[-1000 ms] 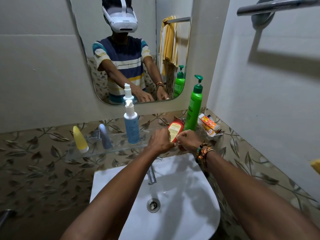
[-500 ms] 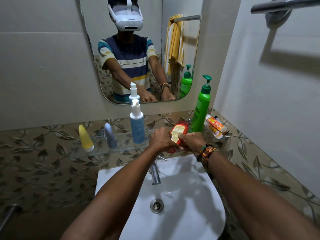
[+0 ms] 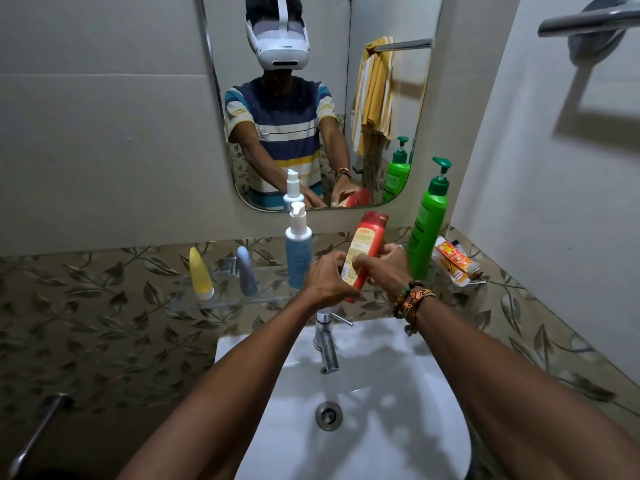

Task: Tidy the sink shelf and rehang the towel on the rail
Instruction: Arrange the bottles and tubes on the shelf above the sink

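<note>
A red bottle with a yellow label is tilted above the glass shelf, its cap end down. My left hand grips its lower part from the left and my right hand grips it from the right. On the shelf stand a yellow tube, a grey-blue tube, a blue spray bottle and a green pump bottle. The towel rail is bare at top right. A yellow striped towel shows only in the mirror.
An orange toothpaste box lies at the shelf's right end near the side wall. Below the shelf are a chrome tap and the white sink. A mirror hangs above. A metal handle sticks out at lower left.
Both hands have lifted the red bottle off the shelf and tipped it more upright. The camera has shifted left and down.
</note>
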The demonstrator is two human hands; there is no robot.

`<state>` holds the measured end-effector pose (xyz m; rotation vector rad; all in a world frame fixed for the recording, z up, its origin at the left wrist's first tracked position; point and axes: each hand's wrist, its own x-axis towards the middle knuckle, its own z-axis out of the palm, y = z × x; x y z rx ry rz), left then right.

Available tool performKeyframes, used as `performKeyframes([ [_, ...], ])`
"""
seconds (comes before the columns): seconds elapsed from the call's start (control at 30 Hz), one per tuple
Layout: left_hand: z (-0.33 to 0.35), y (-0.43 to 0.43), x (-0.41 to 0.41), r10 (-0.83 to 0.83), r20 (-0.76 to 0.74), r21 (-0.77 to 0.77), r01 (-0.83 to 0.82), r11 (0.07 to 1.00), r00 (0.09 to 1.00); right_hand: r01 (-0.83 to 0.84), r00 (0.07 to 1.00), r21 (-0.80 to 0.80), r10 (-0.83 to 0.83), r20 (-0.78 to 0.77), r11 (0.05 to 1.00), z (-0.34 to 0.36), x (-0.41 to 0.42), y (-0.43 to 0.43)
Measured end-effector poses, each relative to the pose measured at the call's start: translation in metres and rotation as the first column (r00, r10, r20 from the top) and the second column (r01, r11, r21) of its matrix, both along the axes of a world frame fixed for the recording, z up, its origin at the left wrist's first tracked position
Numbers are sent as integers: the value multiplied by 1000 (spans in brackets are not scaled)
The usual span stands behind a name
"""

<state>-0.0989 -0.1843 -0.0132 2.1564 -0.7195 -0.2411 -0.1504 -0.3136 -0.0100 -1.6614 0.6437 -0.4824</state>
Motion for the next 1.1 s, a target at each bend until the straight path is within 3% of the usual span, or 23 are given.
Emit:
performKeyframes([
  [0.17,5,-13,0,44,96,-85,-36,996,994,65,992,-322,-26,122,944,15,4,6],
  [0.3,-3,-27,7,24,90,-133,-12,991,996,90,994,-534,-41,103,841,17,2,0],
  [0.7,-20,-34,15,32,65,-177,-20,984,997,89,994,-647,-22,111,758,5,7,-1],
  [1.1,-22,-31,16,92,27,-86,-90,992,995,57,996,-621,-1,90,782,-1,9,0],
])
